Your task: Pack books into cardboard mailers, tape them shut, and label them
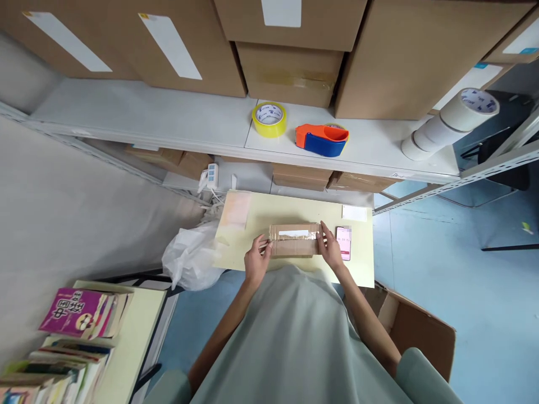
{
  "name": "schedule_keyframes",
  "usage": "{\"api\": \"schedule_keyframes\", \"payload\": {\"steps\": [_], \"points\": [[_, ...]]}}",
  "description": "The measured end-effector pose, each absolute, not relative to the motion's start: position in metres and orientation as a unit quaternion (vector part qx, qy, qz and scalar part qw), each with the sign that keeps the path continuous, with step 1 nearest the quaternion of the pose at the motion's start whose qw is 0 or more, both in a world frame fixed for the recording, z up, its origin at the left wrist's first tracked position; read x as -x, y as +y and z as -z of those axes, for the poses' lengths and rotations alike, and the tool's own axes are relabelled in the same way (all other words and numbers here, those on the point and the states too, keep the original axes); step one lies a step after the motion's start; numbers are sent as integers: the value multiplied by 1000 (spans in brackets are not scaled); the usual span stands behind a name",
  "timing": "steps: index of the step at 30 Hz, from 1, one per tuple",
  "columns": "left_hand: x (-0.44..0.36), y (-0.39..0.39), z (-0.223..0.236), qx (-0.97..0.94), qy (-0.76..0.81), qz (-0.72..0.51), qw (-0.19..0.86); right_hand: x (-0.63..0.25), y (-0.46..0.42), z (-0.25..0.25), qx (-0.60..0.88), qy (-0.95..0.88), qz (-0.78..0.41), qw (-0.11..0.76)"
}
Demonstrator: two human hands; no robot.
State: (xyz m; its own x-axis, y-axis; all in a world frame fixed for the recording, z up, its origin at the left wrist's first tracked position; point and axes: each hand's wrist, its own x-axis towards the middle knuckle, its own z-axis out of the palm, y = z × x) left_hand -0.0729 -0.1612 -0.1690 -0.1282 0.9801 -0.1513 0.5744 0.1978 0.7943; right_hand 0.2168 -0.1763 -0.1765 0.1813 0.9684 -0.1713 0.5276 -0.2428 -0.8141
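Note:
A small taped cardboard parcel (293, 240) with a white label on top lies on the pale yellow table (290, 214). My left hand (256, 260) grips the parcel's left end, fingers curled onto it. My right hand (330, 248) holds its right end, fingers bent over the top edge. A phone (344, 242) with a pink screen lies flat just right of my right hand.
A white slip (354, 212) and a pale sheet (236, 210) lie on the table. The shelf behind carries a yellow tape roll (269, 118), an orange-blue tape dispenser (322, 139), white rolls (450, 121) and large cartons. Plastic bag (190, 258) left, books (80, 314) lower left, open carton (416, 328) right.

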Motion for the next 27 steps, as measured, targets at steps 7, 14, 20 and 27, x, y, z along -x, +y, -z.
{"api": "schedule_keyframes", "payload": {"steps": [7,14,20,27], "points": [[57,-139,170,-635,660,-270,297,-223,-168,205,723,-503,-392,264],[45,-126,166,-696,611,-244,288,-233,-177,204,750,-480,-374,259],[41,-153,189,-680,633,-172,328,-245,-203,194,753,-495,-357,247],[56,-149,197,-635,669,-176,344,-231,-200,195,730,-521,-362,254]]}}
